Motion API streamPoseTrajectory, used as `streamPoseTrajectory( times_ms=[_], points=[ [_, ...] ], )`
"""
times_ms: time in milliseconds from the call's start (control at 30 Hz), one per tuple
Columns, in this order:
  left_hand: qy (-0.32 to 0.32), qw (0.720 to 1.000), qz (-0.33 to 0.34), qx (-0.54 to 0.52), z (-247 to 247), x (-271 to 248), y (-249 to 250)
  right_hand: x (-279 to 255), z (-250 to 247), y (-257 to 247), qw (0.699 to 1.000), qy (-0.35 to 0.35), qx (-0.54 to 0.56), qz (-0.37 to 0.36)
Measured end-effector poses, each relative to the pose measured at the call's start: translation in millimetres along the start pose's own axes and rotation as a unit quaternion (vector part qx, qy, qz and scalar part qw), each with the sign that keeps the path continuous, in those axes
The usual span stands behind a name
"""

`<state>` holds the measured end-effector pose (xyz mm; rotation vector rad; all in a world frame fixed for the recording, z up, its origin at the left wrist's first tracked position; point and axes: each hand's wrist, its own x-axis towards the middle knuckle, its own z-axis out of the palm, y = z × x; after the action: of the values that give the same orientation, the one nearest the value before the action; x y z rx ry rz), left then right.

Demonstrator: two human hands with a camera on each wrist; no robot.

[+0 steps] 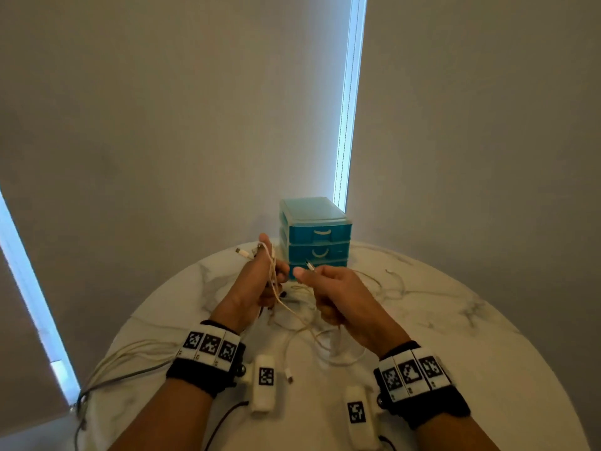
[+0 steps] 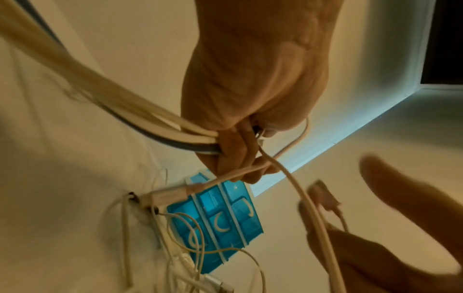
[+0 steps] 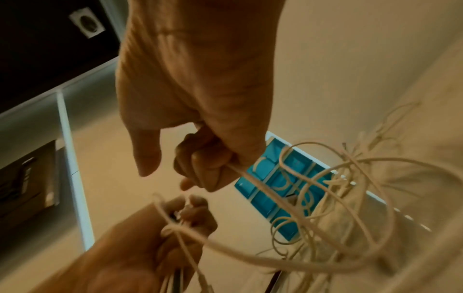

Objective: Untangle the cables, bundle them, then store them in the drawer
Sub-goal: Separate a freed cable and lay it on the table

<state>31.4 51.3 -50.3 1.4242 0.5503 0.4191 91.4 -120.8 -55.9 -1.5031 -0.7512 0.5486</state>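
Both forearms reach in from the bottom of the head view, each with a black wrist band (image 1: 203,374) carrying black-and-white marker tiles. Above the round marble table (image 1: 455,336), the left hand (image 1: 257,281) is closed in a fist around a bunch of white cables (image 2: 155,126), several plug ends sticking out past its knuckles. Close beside it, the right hand (image 1: 338,294) curls its fingers around a single white cable (image 3: 253,178), with a connector tip poking out near the thumb. Loose cable loops (image 1: 312,333) lie tangled on the table beneath and behind the hands. Behind the hands, at the table's far edge, stands the blue three-drawer organizer (image 1: 317,237), its drawers closed.
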Motion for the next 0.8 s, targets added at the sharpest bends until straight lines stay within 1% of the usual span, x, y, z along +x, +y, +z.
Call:
streamPoseTrajectory(
  times_ms=[67, 133, 200, 300, 367, 433, 467, 533, 567, 600, 633, 667, 700, 733, 767, 800],
  points=[
    [0.02, 1.0, -0.018, 0.015, 1.5, -1.4, 11.7, 3.0, 11.2, -1.7, 0.993, 0.045, -0.111, -0.011],
    [0.007, 1.0, -0.011, 0.02, -1.9, 0.6, 21.6, 7.1, 16.1, 1.5, 0.981, 0.064, -0.182, -0.018],
    [-0.019, 0.999, 0.001, 0.026, -8.3, 0.8, 30.8, 8.6, 19.0, 2.0, 0.976, 0.044, -0.212, -0.02],
    [-0.034, 0.999, -0.005, 0.025, -16.4, 1.4, 41.5, 8.9, 24.2, -0.2, 0.974, 0.004, -0.221, -0.042],
    [-0.053, 0.998, -0.007, 0.025, -21.1, -0.9, 47.6, 9.7, 25.5, -1.6, 0.972, 0.011, -0.23, -0.053],
    [-0.063, 0.997, 0.003, 0.053, -28.7, -5.4, 51.8, 11.8, 20.2, -3.6, 0.969, 0.049, -0.235, -0.055],
    [-0.069, 0.995, 0.012, 0.074, -33.9, -8.5, 54.0, 13.2, 14.7, -6.7, 0.971, 0.074, -0.219, -0.059],
    [-0.068, 0.993, 0.04, 0.092, -46.1, -14.6, 62.9, 17.4, -0.4, -15.8, 0.976, 0.155, -0.129, -0.082],
    [-0.062, 0.993, 0.058, 0.084, -53.1, -18.4, 70.3, 19.8, -8.3, -23.1, 0.969, 0.216, -0.063, -0.1],
    [-0.059, 0.993, 0.078, 0.07, -61.0, -21.7, 80.0, 23.5, -17.4, -33.4, 0.951, 0.283, 0.01, -0.125],
    [-0.056, 0.992, 0.098, 0.054, -69.8, -25.3, 91.6, 26.8, -28.2, -48.5, 0.922, 0.344, 0.084, -0.16],
    [-0.052, 0.991, 0.118, 0.039, -79.3, -29.3, 103.8, 27.9, -39.1, -67.4, 0.884, 0.397, 0.152, -0.195],
    [-0.046, 0.989, 0.138, 0.028, -89.0, -34.1, 115.8, 25.9, -49.6, -88.1, 0.839, 0.444, 0.218, -0.228],
    [-0.038, 0.987, 0.156, 0.019, -98.3, -38.7, 126.5, 22.9, -58.4, -106.6, 0.789, 0.483, 0.278, -0.26],
    [-0.028, 0.985, 0.171, 0.014, -106.9, -43.1, 135.1, 19.4, -63.2, -122.4, 0.746, 0.502, 0.333, -0.283],
    [-0.019, 0.983, 0.185, 0.012, -113.5, -47.8, 141.8, 19.9, -62.3, -129.3, 0.722, 0.506, 0.371, -0.291]
  ],
)
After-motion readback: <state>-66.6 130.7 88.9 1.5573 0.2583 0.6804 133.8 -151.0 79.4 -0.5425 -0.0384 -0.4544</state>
